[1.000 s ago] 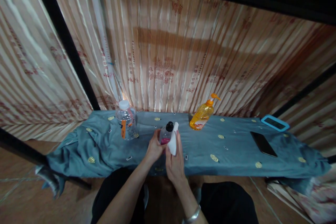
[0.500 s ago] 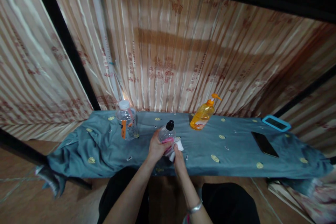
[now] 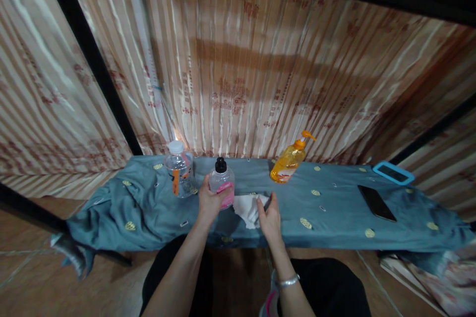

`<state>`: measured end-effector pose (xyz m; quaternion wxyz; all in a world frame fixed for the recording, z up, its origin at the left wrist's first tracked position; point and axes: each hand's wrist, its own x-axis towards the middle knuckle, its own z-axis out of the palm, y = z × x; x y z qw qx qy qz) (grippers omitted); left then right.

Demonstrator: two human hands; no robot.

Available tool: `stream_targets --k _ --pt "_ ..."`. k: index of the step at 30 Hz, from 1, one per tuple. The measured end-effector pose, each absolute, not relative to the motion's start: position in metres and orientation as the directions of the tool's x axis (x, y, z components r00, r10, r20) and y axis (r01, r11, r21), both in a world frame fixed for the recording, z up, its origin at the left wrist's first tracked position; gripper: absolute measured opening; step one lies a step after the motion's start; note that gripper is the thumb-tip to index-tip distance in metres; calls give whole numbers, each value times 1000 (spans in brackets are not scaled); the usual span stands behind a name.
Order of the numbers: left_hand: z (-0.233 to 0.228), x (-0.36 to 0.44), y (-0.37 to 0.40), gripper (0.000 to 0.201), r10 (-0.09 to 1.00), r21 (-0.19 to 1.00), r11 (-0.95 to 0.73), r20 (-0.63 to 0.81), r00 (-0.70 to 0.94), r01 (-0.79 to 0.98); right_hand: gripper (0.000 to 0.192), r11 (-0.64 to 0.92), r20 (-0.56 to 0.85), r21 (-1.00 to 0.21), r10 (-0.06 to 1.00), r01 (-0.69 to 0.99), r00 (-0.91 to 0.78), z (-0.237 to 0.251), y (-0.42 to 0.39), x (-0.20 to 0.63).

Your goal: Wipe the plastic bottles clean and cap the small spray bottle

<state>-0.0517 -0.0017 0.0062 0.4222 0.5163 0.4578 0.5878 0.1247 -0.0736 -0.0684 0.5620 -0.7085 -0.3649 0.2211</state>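
Observation:
My left hand (image 3: 210,202) is wrapped round a clear bottle (image 3: 223,181) with a black cap and a pink label, held upright over the bedspread-like cloth. To its right, my right hand (image 3: 270,215) has its thumb over a white wipe (image 3: 247,209), with the fingers at its right edge. The wipe is spread out beside the bottle, apart from it. Left of my left hand stands a large clear bottle (image 3: 181,173) with a white lid and an orange label. An orange pump bottle (image 3: 288,162) of yellow liquid stands behind my right hand.
A grey-green patterned cloth (image 3: 334,213) covers the narrow table. At the right lie a black phone (image 3: 377,203) and a blue-framed device (image 3: 393,173). A striped curtain (image 3: 230,74) hangs behind, and a dark post (image 3: 92,59) rises at the left.
The bottle in my left hand has moved left and its label now shows more. My right hand has drawn away to the right with the wipe, which is now more spread out.

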Motion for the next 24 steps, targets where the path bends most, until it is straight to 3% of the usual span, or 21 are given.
stream_targets --k 3,6,9,14,18,21,24 --pt "5 -45 -5 48 970 973 -228 226 -87 -24 101 -38 220 -905 811 424 543 -54 -82 115" --pt "6 -36 -9 49 971 972 -233 232 -52 -11 96 36 241 -871 900 490 363 -40 -84 94" --pt "7 -23 -13 50 974 974 -224 224 -22 17 98 67 254 -853 920 518 298 -35 -78 76" --pt "8 0 -20 50 971 970 -239 238 34 37 95 -5 251 -838 885 546 393 -37 -66 79" --pt "6 17 -21 48 955 963 -269 270 125 -29 74 -108 222 -823 842 557 492 -28 -67 96" --pt "1 26 -18 62 927 956 -263 288 239 -132 62 -163 220 -812 804 561 552 -18 -69 113" --pt "-7 29 -15 80 922 964 -236 263 285 -124 68 -226 208 -805 758 548 618 -14 -66 137"
